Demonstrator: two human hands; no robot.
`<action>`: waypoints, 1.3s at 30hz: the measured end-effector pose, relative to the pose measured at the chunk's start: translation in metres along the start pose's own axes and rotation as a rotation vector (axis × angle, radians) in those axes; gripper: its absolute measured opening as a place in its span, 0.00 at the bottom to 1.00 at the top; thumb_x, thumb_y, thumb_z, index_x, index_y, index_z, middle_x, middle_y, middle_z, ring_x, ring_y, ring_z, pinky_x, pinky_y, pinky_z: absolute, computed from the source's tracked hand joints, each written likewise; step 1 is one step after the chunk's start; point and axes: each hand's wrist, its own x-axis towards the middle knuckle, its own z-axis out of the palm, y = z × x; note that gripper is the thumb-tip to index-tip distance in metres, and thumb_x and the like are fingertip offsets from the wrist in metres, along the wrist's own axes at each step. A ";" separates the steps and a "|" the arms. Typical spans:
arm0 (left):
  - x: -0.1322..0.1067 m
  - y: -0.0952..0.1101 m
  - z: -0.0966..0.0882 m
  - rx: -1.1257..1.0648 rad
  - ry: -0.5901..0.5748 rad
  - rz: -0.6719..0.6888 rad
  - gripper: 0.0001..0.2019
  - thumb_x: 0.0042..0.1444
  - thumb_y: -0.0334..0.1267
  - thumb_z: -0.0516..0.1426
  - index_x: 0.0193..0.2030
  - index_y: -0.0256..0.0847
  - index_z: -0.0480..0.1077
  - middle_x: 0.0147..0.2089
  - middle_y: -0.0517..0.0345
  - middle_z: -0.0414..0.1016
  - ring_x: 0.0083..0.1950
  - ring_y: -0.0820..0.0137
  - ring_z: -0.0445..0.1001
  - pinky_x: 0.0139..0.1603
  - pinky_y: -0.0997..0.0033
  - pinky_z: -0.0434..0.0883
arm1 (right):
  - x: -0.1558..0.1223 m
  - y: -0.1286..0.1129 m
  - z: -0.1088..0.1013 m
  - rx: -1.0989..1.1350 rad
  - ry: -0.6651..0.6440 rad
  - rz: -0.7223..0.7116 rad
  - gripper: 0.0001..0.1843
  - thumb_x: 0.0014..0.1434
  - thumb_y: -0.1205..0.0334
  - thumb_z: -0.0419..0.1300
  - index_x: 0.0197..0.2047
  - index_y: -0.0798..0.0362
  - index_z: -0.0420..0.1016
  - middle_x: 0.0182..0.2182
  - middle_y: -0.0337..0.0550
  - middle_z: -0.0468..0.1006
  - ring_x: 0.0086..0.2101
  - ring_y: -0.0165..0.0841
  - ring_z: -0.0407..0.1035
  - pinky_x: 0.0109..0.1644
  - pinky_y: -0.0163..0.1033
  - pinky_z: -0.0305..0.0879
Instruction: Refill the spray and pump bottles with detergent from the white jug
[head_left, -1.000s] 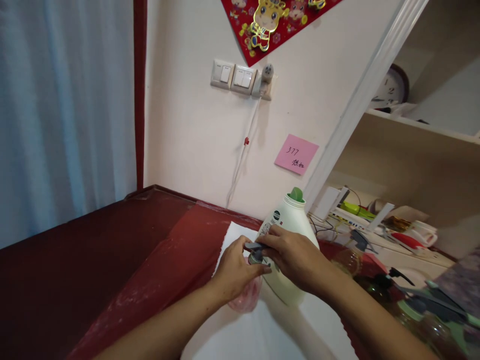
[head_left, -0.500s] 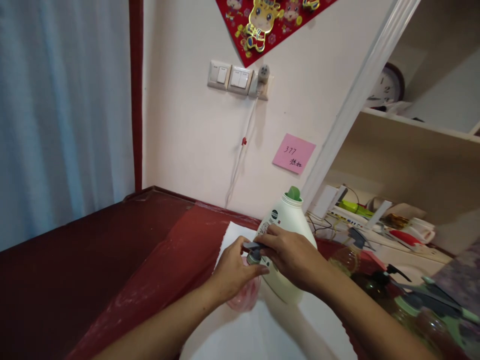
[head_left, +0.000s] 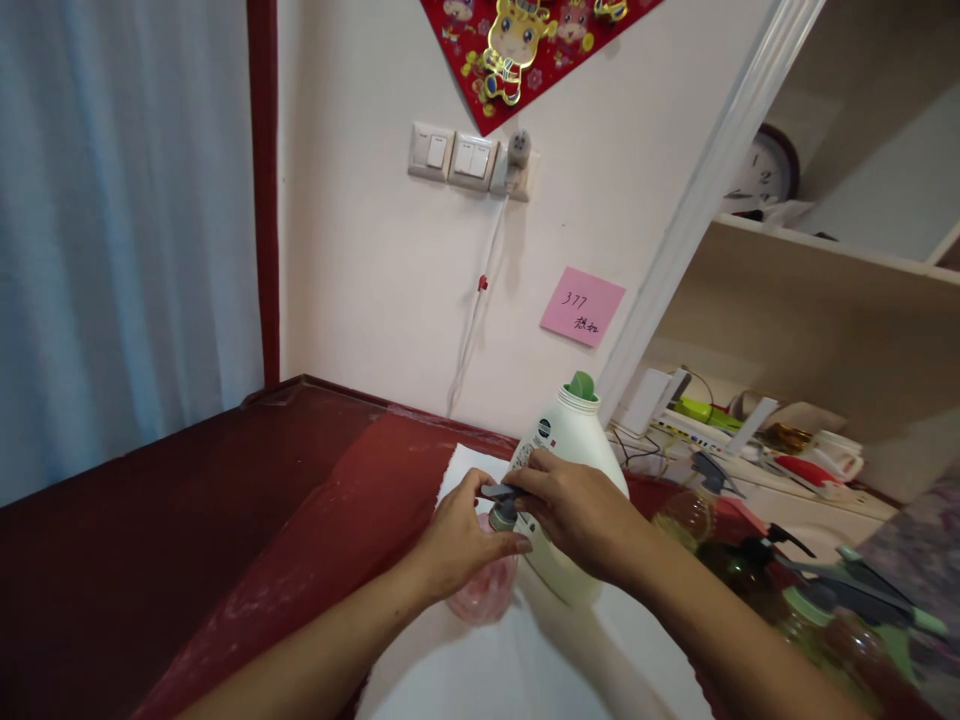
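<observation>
A person's two bare hands meet over a small pink translucent pump bottle [head_left: 486, 590] standing on a white sheet [head_left: 525, 660] spread across a dark red surface [head_left: 225, 520]. The left hand [head_left: 459, 545] wraps the bottle's upper body, fingers [head_left: 501, 545] clenched around it just below the neck, so that only the rounded pink base shows beneath the palm. The right hand [head_left: 577, 510] reaches in from the other side, its fingertips pinching the dark grey pump head [head_left: 501, 494] that sits atop the bottle; the pump's spout pokes out between the thumb and forefinger of both hands. The bottle stands upright, or nearly so, though much of it is hidden by the left hand.

Directly behind the right hand, and partly covered by it, stands a large white plastic jug with a green cap [head_left: 570, 440], also on the white sheet. To the right, at the frame's edge, blurred spray bottles with dark and green trigger heads [head_left: 817, 600] crowd the surface. On the cream wall behind hang a pink sticky note with handwriting [head_left: 582, 306], white light switches [head_left: 450, 157] with a plugged-in charger and dangling white cord, and a red paper decoration bearing a gold cartoon figure [head_left: 517, 45]. A pale curtain [head_left: 120, 230] fills the left; a cluttered beige shelf [head_left: 787, 400] with a round clock [head_left: 761, 175] fills the right.
</observation>
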 end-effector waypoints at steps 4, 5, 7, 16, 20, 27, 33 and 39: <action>0.003 -0.005 -0.002 -0.029 -0.033 0.025 0.16 0.46 0.43 0.67 0.40 0.41 0.72 0.43 0.53 0.78 0.49 0.56 0.72 0.54 0.56 0.67 | 0.000 0.002 -0.001 -0.009 0.002 0.001 0.13 0.66 0.68 0.58 0.50 0.47 0.80 0.41 0.43 0.76 0.38 0.35 0.72 0.41 0.39 0.59; 0.004 -0.006 -0.005 -0.050 -0.085 0.030 0.15 0.49 0.45 0.66 0.41 0.41 0.74 0.44 0.53 0.79 0.50 0.56 0.73 0.54 0.56 0.68 | 0.000 0.002 -0.001 -0.010 0.003 0.002 0.13 0.66 0.68 0.58 0.49 0.47 0.80 0.41 0.43 0.76 0.38 0.35 0.72 0.40 0.39 0.59; 0.005 -0.007 -0.013 -0.080 -0.187 0.027 0.15 0.53 0.49 0.63 0.42 0.40 0.76 0.45 0.51 0.81 0.51 0.56 0.76 0.54 0.57 0.70 | 0.000 0.002 -0.001 -0.011 0.004 0.002 0.12 0.66 0.68 0.58 0.49 0.48 0.80 0.41 0.43 0.76 0.38 0.34 0.72 0.40 0.38 0.58; 0.000 0.003 0.002 -0.015 -0.010 0.007 0.20 0.41 0.38 0.71 0.41 0.42 0.70 0.42 0.55 0.78 0.46 0.57 0.73 0.48 0.60 0.66 | 0.002 0.000 0.001 -0.012 0.008 -0.001 0.13 0.67 0.67 0.57 0.50 0.47 0.80 0.40 0.42 0.76 0.37 0.33 0.71 0.40 0.38 0.58; 0.002 -0.004 0.004 -0.043 -0.029 0.036 0.11 0.48 0.38 0.66 0.39 0.41 0.74 0.41 0.56 0.79 0.47 0.58 0.73 0.50 0.60 0.65 | 0.002 0.001 0.001 -0.021 0.010 -0.006 0.12 0.67 0.67 0.57 0.48 0.48 0.80 0.39 0.42 0.76 0.36 0.33 0.70 0.39 0.38 0.56; 0.008 -0.012 -0.013 -0.187 -0.287 0.021 0.18 0.53 0.52 0.64 0.42 0.40 0.78 0.42 0.53 0.81 0.48 0.57 0.75 0.53 0.59 0.68 | 0.002 -0.001 0.004 0.015 0.035 -0.018 0.09 0.65 0.68 0.59 0.44 0.50 0.80 0.38 0.41 0.75 0.35 0.32 0.69 0.36 0.37 0.53; 0.011 -0.007 -0.019 -0.198 -0.335 -0.035 0.23 0.53 0.57 0.66 0.43 0.38 0.79 0.43 0.52 0.81 0.49 0.57 0.75 0.55 0.59 0.67 | 0.000 -0.007 0.007 0.101 0.178 0.029 0.09 0.65 0.66 0.60 0.45 0.48 0.80 0.38 0.43 0.76 0.37 0.36 0.71 0.39 0.40 0.59; 0.008 -0.002 -0.024 -0.151 -0.334 -0.037 0.25 0.57 0.55 0.65 0.53 0.39 0.77 0.53 0.48 0.81 0.59 0.53 0.73 0.62 0.55 0.65 | -0.047 -0.029 0.039 0.305 0.580 0.201 0.13 0.70 0.62 0.50 0.52 0.53 0.73 0.46 0.50 0.75 0.49 0.40 0.69 0.54 0.46 0.63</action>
